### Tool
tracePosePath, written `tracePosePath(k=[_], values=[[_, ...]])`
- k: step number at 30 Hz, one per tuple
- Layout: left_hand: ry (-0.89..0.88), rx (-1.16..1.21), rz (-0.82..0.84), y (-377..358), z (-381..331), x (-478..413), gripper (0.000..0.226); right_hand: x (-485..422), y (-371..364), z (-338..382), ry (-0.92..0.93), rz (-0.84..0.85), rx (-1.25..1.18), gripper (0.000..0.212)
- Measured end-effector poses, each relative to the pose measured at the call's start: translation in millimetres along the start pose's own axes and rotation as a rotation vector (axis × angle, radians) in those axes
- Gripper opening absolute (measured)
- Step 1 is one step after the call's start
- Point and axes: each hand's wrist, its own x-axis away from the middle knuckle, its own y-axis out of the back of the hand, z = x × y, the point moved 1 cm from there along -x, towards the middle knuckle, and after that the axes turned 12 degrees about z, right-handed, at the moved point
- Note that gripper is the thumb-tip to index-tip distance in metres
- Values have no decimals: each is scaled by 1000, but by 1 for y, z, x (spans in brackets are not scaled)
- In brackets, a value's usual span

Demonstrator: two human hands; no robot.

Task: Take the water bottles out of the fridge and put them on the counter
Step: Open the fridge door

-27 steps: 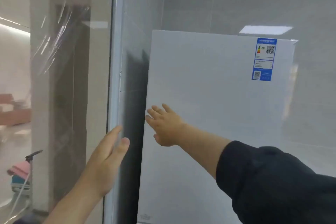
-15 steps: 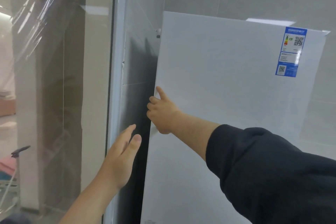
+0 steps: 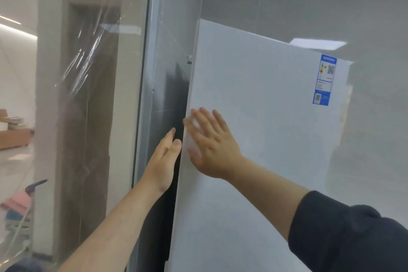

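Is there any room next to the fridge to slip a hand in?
Yes: a narrow dark gap runs between the white fridge door and the grey window frame. It is tight there; the left hand already fills it, with the right hand flat on the door's edge.

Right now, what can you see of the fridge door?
The fridge door is a plain white, smooth, matte-looking panel that looks shut, with no handle in view. A blue energy label sits near its upper right corner. The right hand lies flat on it near its left edge; the left hand reaches into the dark gap beside that edge.
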Motion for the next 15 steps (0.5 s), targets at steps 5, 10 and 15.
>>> tracePosePath(k=[5, 10, 15], values=[[-56, 94, 25, -50, -55, 44, 90, 68, 73, -6, -382, 139, -459, 67], [-130, 22, 0, -107, -96, 106, 85, 145, 131, -8, -350, 86, -557, 62], [-295, -349, -20, -176, -156, 145, 59, 229, 195, -20, -454, -92, -727, 60]])
